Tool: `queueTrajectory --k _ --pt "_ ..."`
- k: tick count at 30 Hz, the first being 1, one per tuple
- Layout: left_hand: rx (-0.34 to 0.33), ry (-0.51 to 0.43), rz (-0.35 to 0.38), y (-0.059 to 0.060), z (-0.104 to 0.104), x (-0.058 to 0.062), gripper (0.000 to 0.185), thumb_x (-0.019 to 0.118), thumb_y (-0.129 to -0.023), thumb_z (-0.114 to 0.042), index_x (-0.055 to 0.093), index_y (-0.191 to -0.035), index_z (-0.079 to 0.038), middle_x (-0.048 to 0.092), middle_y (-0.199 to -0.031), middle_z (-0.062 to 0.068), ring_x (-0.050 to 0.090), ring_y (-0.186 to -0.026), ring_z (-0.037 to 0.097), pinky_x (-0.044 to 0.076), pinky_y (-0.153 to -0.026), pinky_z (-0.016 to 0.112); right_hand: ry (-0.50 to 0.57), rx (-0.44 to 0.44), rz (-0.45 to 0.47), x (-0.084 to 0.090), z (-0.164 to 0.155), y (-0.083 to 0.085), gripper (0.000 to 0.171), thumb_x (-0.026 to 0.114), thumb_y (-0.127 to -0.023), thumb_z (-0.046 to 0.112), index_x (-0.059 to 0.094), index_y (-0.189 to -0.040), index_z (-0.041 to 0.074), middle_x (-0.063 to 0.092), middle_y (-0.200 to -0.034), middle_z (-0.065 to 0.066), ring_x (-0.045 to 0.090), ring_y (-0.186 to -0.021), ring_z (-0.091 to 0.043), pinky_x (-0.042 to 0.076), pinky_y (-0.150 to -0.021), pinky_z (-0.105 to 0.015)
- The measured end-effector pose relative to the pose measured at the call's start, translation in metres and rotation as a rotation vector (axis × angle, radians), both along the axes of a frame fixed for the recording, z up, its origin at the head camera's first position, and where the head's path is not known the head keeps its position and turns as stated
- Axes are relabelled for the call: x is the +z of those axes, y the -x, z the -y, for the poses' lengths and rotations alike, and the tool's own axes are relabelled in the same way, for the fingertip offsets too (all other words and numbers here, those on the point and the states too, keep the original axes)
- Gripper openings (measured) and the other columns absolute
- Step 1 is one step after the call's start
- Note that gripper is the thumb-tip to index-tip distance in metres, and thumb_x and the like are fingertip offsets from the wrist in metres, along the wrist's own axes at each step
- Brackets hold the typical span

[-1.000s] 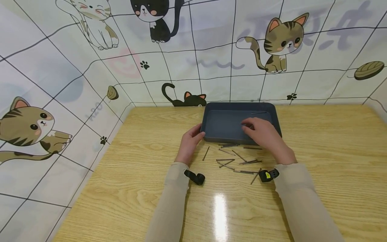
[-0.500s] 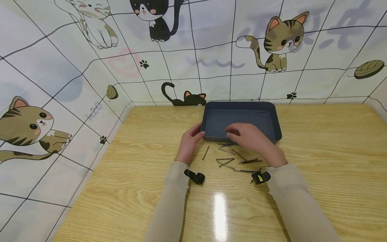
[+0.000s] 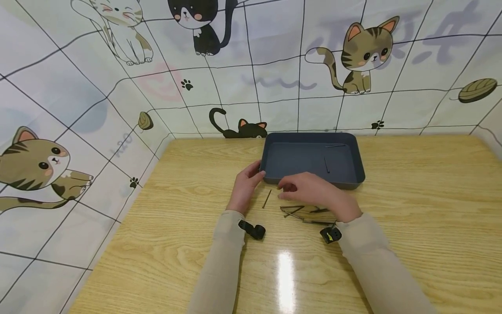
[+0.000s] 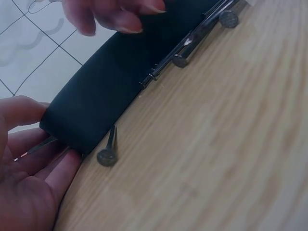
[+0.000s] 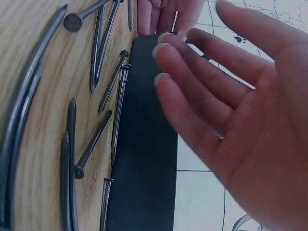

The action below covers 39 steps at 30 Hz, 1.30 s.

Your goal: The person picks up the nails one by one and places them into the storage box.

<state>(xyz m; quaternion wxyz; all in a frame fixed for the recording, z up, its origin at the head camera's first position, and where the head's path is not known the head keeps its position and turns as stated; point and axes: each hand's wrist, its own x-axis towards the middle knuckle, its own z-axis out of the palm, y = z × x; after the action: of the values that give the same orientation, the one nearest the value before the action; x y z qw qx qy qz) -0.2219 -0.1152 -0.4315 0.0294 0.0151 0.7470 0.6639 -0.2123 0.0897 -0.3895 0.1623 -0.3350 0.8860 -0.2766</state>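
Observation:
My left hand point(image 3: 246, 185) grips the front left corner of a dark blue tray point(image 3: 313, 138). In the left wrist view, a thin dark pointed piece point(image 4: 41, 145) shows between its fingers; what it is I cannot tell. Over the tray's front edge hovers my right hand point(image 3: 313, 192), fingers loosely bent with nothing between them. Two nails lie inside the tray, one near the back point(image 3: 335, 145) and another nail point(image 3: 327, 165) near the middle. One single nail point(image 3: 267, 199) rests on the table beside my left hand.
Several loose nails point(image 3: 292, 212) lie on the wooden table point(image 3: 157, 244) in front of the tray, some partly hidden under my right hand. More nails point(image 5: 118, 115) lie along the tray's front wall. A cat-patterned cloth point(image 3: 274, 69) stands behind.
My right hand has moved left and toward me, from above the tray to its front edge. A second nail now shows in the tray. My left hand has stayed in place.

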Motion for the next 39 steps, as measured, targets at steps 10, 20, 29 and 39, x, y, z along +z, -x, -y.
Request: queueTrajectory --k 10,20,29,39 --pt "0.030 -0.039 -0.003 0.011 -0.002 -0.019 0.044 0.054 -0.088 -0.015 0.047 -0.131 -0.012 0.046 -0.131 0.004 0.041 -0.121 0.015 0.033 -0.096 0.033 -0.139 0.040 0.116 -0.007 -0.004 0.001 0.041 0.059 -0.082 0.038 0.058 -0.115 0.014 0.059 -0.093 0.005 0.055 -0.081 -0.009 0.044 -0.070 -0.032" --pt "0.020 0.058 -0.040 0.007 0.009 -0.016 0.047 0.051 -0.089 -0.017 0.041 -0.135 -0.012 0.042 -0.135 0.003 0.037 -0.123 0.013 0.030 -0.099 0.034 -0.168 0.050 0.131 -0.016 0.006 0.000 0.037 0.064 -0.080 0.033 0.061 -0.110 0.014 0.057 -0.084 0.007 0.052 -0.071 -0.009 0.043 -0.067 -0.031" --pt "0.033 0.083 -0.011 0.008 0.007 0.000 0.049 0.053 -0.089 -0.021 0.041 -0.134 -0.007 0.042 -0.135 0.008 0.037 -0.124 0.017 0.030 -0.099 0.035 -0.198 0.070 0.101 -0.015 0.012 -0.006 0.025 0.068 -0.077 0.025 0.062 -0.100 0.016 0.055 -0.084 0.007 0.051 -0.073 -0.009 0.042 -0.068 -0.030" --pt "0.035 0.085 -0.069 0.028 0.002 -0.025 0.045 0.050 -0.088 -0.012 0.045 -0.133 -0.014 0.047 -0.131 0.003 0.042 -0.119 0.013 0.034 -0.095 0.032 -0.204 0.079 0.080 -0.015 0.006 -0.007 0.009 0.065 -0.079 0.016 0.062 -0.087 0.016 0.056 -0.081 0.008 0.050 -0.069 -0.009 0.042 -0.066 -0.029"
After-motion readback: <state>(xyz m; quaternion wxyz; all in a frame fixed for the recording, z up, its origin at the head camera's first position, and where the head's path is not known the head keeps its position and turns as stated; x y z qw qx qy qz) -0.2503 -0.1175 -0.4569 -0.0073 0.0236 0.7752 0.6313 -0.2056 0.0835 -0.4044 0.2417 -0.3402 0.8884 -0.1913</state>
